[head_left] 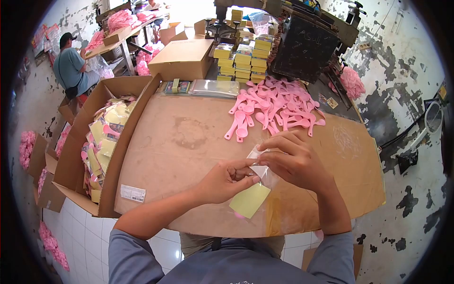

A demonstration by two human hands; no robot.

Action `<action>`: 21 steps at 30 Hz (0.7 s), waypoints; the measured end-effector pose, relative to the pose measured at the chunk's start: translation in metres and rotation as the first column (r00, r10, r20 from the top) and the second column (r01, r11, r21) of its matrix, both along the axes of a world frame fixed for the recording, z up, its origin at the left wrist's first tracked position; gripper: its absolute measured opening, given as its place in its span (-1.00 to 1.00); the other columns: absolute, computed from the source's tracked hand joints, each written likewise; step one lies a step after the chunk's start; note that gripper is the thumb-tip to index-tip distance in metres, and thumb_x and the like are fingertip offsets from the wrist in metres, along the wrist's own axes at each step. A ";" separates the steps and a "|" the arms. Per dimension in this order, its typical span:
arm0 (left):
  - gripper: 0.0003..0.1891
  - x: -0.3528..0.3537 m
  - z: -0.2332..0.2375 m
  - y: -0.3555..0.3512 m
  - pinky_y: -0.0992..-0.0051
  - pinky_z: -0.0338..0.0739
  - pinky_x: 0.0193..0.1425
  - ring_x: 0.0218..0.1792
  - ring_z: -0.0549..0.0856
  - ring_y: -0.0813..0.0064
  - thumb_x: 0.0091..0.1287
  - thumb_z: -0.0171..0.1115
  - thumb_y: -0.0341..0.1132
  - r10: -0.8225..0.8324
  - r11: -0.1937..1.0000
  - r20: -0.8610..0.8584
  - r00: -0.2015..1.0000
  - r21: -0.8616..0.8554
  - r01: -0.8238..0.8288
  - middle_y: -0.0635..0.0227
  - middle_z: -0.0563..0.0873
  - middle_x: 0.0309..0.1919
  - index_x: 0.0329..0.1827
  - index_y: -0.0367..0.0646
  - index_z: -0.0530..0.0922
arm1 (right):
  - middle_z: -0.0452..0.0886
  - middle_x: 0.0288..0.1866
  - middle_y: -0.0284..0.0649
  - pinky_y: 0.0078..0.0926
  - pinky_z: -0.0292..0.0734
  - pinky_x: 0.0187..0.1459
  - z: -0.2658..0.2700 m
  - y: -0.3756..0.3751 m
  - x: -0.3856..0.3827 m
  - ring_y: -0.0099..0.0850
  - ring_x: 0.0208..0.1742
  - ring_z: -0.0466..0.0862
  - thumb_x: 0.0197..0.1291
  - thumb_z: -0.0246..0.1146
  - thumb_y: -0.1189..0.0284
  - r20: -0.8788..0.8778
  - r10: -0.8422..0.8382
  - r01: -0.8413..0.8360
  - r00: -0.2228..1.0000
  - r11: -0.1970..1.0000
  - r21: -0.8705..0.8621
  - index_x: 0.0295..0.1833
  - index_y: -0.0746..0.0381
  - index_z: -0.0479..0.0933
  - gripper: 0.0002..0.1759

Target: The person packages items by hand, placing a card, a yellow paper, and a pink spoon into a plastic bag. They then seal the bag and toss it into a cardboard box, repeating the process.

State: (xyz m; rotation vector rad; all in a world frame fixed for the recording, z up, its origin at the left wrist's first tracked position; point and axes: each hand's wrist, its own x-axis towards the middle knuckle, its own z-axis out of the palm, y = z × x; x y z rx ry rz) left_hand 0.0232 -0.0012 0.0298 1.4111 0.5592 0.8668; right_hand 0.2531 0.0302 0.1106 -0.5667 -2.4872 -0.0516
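Near the table's front edge, my left hand [230, 179] pinches the edge of a clear plastic bag [268, 176]. My right hand [294, 158] is at the bag's upper end, its fingers closed on the plastic. A yellow card [250, 199] shows at the lower part of the bag, below my left thumb, with a bit of pink [240, 215] under it. Beyond my hands lies a heap of pink spoons [274, 104] on the cardboard-covered table [165, 156]. Flat clear bags [215, 88] and a banded card bundle [176, 87] rest at the table's back edge.
An open carton [106, 142] of packed bags stands on the left. Stacks of yellow cards [243, 59], a closed box [182, 59] and a dark machine [305, 45] are at the back. A seated person [73, 68] is at the far left.
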 end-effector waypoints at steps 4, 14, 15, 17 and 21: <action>-0.55 -0.001 0.000 -0.003 0.56 0.61 -0.26 -0.37 0.71 0.74 0.51 0.29 -0.41 0.110 0.970 -0.190 0.976 0.234 -0.064 0.39 0.87 -0.27 0.44 -0.26 0.54 | 0.68 -0.11 -0.29 -0.25 0.56 0.02 -0.005 0.001 -0.006 -0.25 -0.04 0.68 0.16 0.48 0.51 -0.065 -0.052 0.039 0.997 0.983 -0.177 -0.13 0.17 0.68 -0.83; -0.53 0.000 -0.014 0.001 0.59 0.54 -0.36 -0.39 0.73 0.72 0.44 0.38 -0.44 0.216 0.902 -0.160 0.963 0.411 -0.134 0.37 0.87 -0.25 0.40 -0.28 0.55 | 0.67 -0.25 -0.24 -0.27 0.57 -0.11 -0.012 -0.006 -0.009 -0.23 -0.16 0.68 0.09 0.48 0.53 -0.054 -0.104 0.097 0.993 0.988 -0.123 -0.21 0.22 0.66 -0.85; -0.53 -0.002 -0.011 0.001 0.58 0.55 -0.37 -0.40 0.74 0.69 0.43 0.38 -0.44 0.231 0.892 -0.182 0.956 0.431 -0.134 0.36 0.88 -0.26 0.39 -0.29 0.55 | 0.67 -0.26 -0.26 -0.28 0.56 -0.11 -0.010 -0.008 -0.009 -0.25 -0.16 0.68 0.08 0.47 0.53 -0.063 -0.102 0.095 0.993 0.989 -0.112 -0.22 0.21 0.66 -0.85; -0.54 -0.001 -0.011 0.002 0.55 0.57 -0.40 -0.47 0.74 0.62 0.40 0.40 -0.43 0.285 0.845 -0.174 0.943 0.509 -0.161 0.36 0.88 -0.27 0.35 -0.28 0.57 | 0.67 -0.26 -0.29 -0.30 0.54 -0.11 -0.006 -0.011 -0.011 -0.28 -0.17 0.68 0.06 0.45 0.54 -0.080 -0.099 0.092 0.992 0.992 -0.090 -0.23 0.19 0.67 -0.85; -0.55 0.003 -0.016 0.000 0.47 0.61 -0.47 -0.60 0.71 0.48 0.35 0.41 -0.37 0.386 0.734 -0.176 0.905 0.653 -0.186 0.37 0.87 -0.30 0.30 -0.23 0.61 | 0.67 -0.27 -0.36 -0.35 0.50 -0.11 -0.005 -0.014 -0.012 -0.34 -0.17 0.67 0.01 0.47 0.53 -0.001 -0.131 0.131 0.991 0.991 0.029 -0.24 0.16 0.67 -0.82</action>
